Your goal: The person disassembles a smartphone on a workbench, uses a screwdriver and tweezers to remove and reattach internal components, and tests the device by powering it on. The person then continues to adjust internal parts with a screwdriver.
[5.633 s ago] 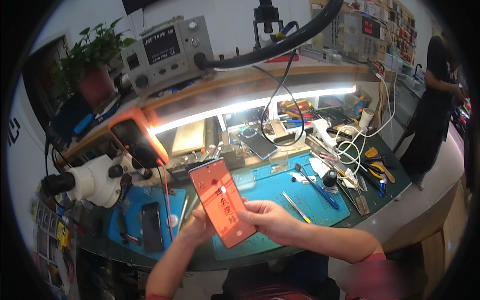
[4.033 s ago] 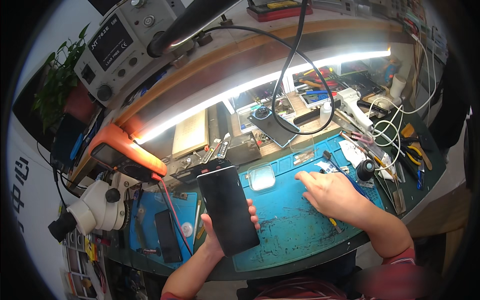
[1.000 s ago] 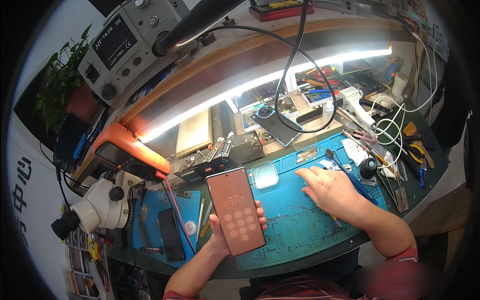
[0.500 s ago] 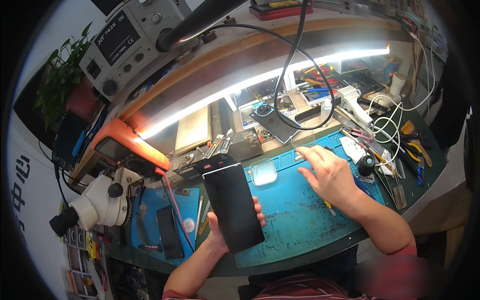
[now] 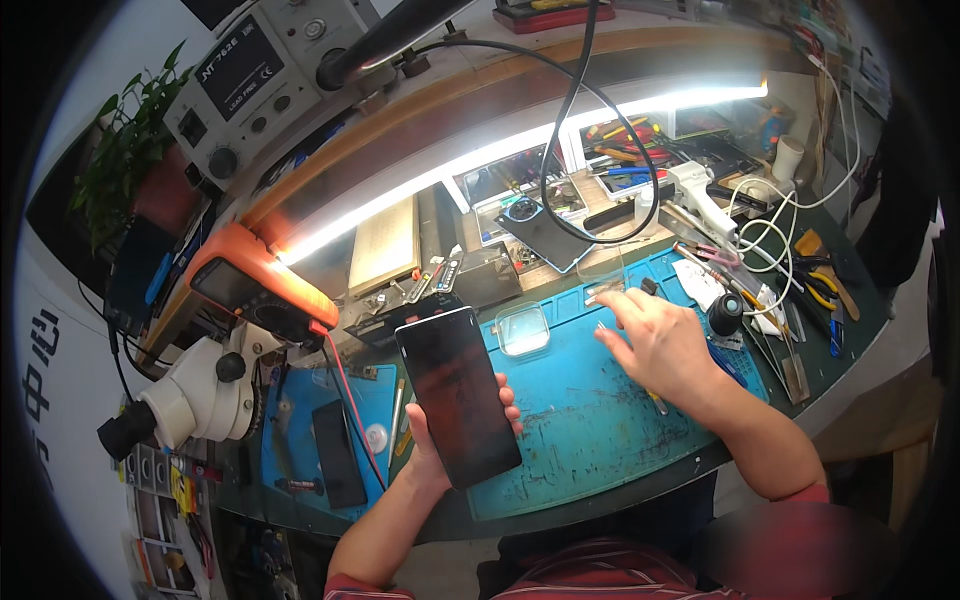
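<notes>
A black smartphone [image 5: 460, 395] is upright in my left hand [image 5: 430, 450], its dark screen facing up toward me. The thumb lies along its left edge and the fingers wrap the right edge. My right hand [image 5: 655, 345] hovers over the far part of the blue work mat [image 5: 570, 420], thumb and index finger apart. Just beyond its fingertips is a thin clear piece [image 5: 602, 264], hard to make out. Between the two hands, a small clear square box [image 5: 522, 330] stands on the mat.
At left are a white microscope [image 5: 195, 405], an orange multimeter [image 5: 260, 285] with a red lead, and another dark phone [image 5: 338, 455]. A dark bottle [image 5: 726, 314], pliers [image 5: 825, 290] and tweezers lie right. A black cable [image 5: 545, 170] loops above a phone part [image 5: 545, 235].
The phone in my left hand has shifted slightly up and left in view, and a faint reddish reflection now shows on its screen. My right hand has barely moved.
</notes>
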The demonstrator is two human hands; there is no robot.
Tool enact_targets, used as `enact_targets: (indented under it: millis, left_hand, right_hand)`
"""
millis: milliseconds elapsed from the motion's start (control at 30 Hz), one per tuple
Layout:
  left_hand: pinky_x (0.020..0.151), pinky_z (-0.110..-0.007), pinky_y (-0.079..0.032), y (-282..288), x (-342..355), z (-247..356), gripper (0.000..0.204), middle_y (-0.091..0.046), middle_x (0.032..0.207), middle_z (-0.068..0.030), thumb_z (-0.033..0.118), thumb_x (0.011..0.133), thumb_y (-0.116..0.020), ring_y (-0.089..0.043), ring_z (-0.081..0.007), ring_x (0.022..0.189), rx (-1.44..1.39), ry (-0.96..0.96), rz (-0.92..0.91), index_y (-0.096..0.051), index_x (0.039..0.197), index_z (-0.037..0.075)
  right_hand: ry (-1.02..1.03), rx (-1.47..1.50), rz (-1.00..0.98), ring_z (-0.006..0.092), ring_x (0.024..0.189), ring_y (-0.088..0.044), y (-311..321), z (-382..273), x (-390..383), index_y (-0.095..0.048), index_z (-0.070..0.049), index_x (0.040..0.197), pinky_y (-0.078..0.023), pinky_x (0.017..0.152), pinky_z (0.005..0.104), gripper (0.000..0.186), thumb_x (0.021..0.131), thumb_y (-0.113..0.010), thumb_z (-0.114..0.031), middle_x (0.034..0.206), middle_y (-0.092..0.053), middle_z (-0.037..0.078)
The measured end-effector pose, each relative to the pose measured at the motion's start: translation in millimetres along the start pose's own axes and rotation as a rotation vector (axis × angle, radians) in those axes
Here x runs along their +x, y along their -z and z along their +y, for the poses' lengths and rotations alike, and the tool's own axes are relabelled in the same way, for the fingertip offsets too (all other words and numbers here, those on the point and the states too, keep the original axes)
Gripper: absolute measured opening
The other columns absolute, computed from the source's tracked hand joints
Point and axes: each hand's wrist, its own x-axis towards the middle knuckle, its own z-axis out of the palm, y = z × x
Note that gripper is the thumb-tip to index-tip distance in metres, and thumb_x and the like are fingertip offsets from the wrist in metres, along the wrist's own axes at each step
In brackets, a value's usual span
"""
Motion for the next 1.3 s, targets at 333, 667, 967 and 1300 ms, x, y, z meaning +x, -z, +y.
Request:
enact_targets:
  millis: [333,667,967,1300]
  left_hand:
    - [0.11,-0.05,-0.054,-9,0,-1,0.123,-0.058,0.131,-0.0121,0.083,0.07,-0.083,-0.063,-0.0282,0.122,0.134,-0.094,0.05,-0.041,0.152,0.001]
    - [0.094,-0.043,-0.055,-15,4,-28,0.069,-0.062,0.115,-0.0056,0.061,0.101,-0.067,-0.063,-0.0182,0.109,0.014,-0.148,0.105,-0.054,0.142,0.007]
    - [0.124,-0.044,-0.034,-130,-38,-79,0.058,-0.051,0.15,-0.0121,0.024,0.111,-0.062,-0.049,-0.0241,0.143,0.104,-0.152,0.303,-0.032,0.157,0.004]
    - [0.11,-0.039,-0.052,-102,-179,-103,0.069,-0.053,0.151,-0.0208,-0.001,0.107,-0.059,-0.064,-0.0298,0.132,0.557,0.289,0.042,-0.026,0.168,0.007]
  right_hand:
    - [0.035,-0.058,0.024,0.0291,0.083,-0.072,-10,-8,-27,-0.068,-0.006,0.11,-0.059,0.07,0.0387,0.021,0.091,-0.074,-0.012,0.095,-0.065,0.01]
    - [0.024,0.509,-0.033,0.0342,0.09,-0.074,19,-77,-28,-0.071,-0.007,0.126,-0.06,0.075,0.0418,0.038,0.1,-0.074,-0.035,0.109,-0.072,0.011]
    - [-0.297,1.018,-0.336,0.02,0.107,-0.074,25,-46,-47,-0.066,0.002,0.14,-0.057,0.097,0.035,0.036,0.105,-0.061,-0.005,0.123,-0.077,0.01]
    - [0.132,0.061,-0.158,0.0301,0.118,-0.065,23,-15,-58,-0.078,-0.013,0.123,-0.048,0.104,0.0457,0.029,0.096,-0.072,-0.021,0.125,-0.072,0.009]
